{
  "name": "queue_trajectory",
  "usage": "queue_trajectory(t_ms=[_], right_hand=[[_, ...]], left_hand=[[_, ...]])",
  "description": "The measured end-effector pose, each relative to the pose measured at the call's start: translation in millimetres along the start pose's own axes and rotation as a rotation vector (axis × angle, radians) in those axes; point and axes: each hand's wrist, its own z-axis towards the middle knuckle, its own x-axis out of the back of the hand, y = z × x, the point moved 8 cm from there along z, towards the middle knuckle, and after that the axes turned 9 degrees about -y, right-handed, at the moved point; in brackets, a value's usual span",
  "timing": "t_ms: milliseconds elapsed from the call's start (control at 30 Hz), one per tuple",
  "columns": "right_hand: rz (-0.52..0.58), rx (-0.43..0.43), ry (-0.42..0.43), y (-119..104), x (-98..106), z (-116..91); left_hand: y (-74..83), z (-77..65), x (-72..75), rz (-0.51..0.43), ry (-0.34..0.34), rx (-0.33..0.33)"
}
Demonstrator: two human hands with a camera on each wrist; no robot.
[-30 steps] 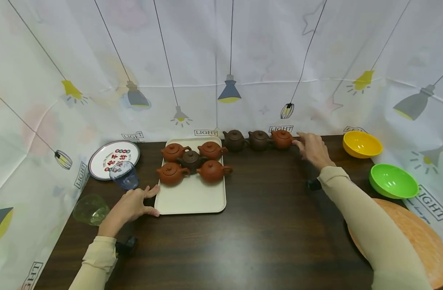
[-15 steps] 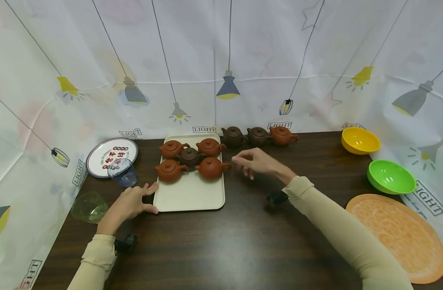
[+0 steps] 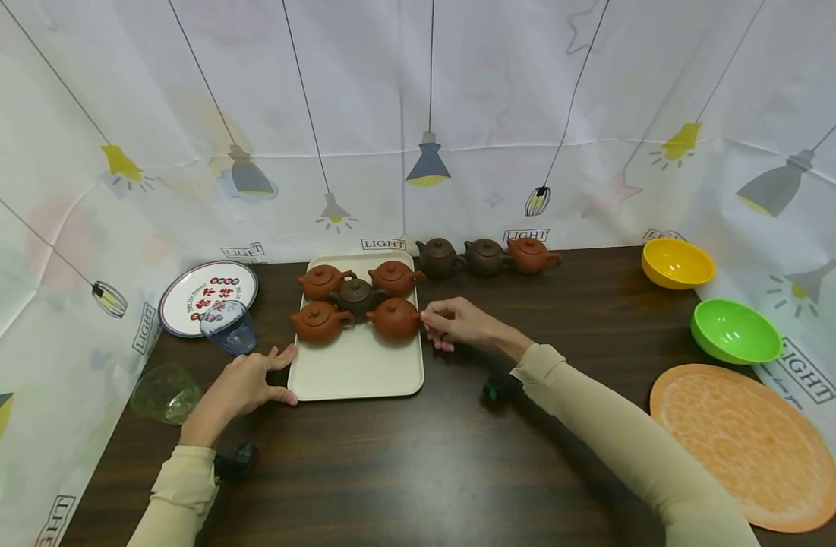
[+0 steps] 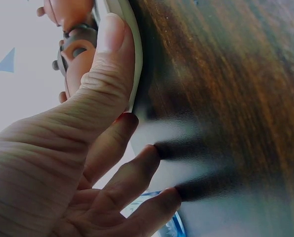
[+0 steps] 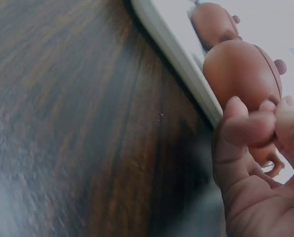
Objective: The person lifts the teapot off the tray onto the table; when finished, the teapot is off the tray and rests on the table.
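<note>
On the cream tray stand several reddish-brown teapots and one dark brown teapot in their middle. My right hand pinches the handle of the front right reddish-brown teapot; its thumb and fingertips meet there in the right wrist view, partly hiding the handle. The left hand rests at the tray's left edge with spread, relaxed fingers, its thumb lying along the rim. Also on the tray are a front left teapot, a back left teapot and a back right teapot.
Behind the tray's right side, two dark teapots and a reddish-brown teapot stand in a row. To the left are a plate, a blue cup and a green cup. Yellow and green bowls and an orange round mat lie right.
My right hand has left the reddish-brown teapot at the right end of the back row and moved left to the front right tray teapot's handle. The left hand stays at the tray.
</note>
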Motion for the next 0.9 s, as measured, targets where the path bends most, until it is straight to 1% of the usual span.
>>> queue_trajectory(t_ms=[67, 167, 233, 300, 400, 467, 533, 633, 733, 833, 900], right_hand=[[-0.010, 0.027, 0.036, -4.9, 7.2, -6.4], [-0.017, 0.063, 0.123, -14.9, 29.8, -24.7], [-0.054, 0.073, 0.200, -22.8, 52.7, -44.7], [-0.109, 0.069, 0.281, -29.1, 80.6, -69.3], [-0.183, 0.033, 0.406, -31.3, 127.3, -111.0], [-0.182, -0.001, 0.494, -25.6, 157.2, -139.7], [-0.154, -0.038, 0.576, -15.3, 183.4, -165.4], [-0.117, -0.093, 0.687, 4.4, 211.2, -194.0], [-0.119, -0.160, 0.770, 25.6, 224.3, -209.9], [-0.110, -0.236, 0.850, 46.9, 228.3, -217.0], [-0.093, -0.282, 0.898, 58.7, 229.0, -217.6]], left_hand=[[0.6, 0.3, -0.4, 0.000, 0.002, -0.003], [1.0, 0.6, -1.6, -0.002, 0.001, -0.007], [1.5, 0.4, -2.4, -0.004, 0.000, -0.010], [1.6, -0.1, -2.1, -0.006, 0.001, -0.012], [1.6, -1.3, -0.2, -0.005, 0.008, -0.010], [2.3, -1.7, 0.0, -0.003, 0.009, -0.011], [2.5, -1.8, 0.5, 0.003, 0.010, -0.012], [1.8, -1.9, 0.4, 0.006, 0.006, -0.011], [-0.5, -1.4, -0.1, 0.010, 0.006, -0.010], [-1.3, -0.7, -1.2, 0.014, -0.001, -0.010], [-0.7, -0.1, -1.9, 0.014, 0.000, -0.013]])
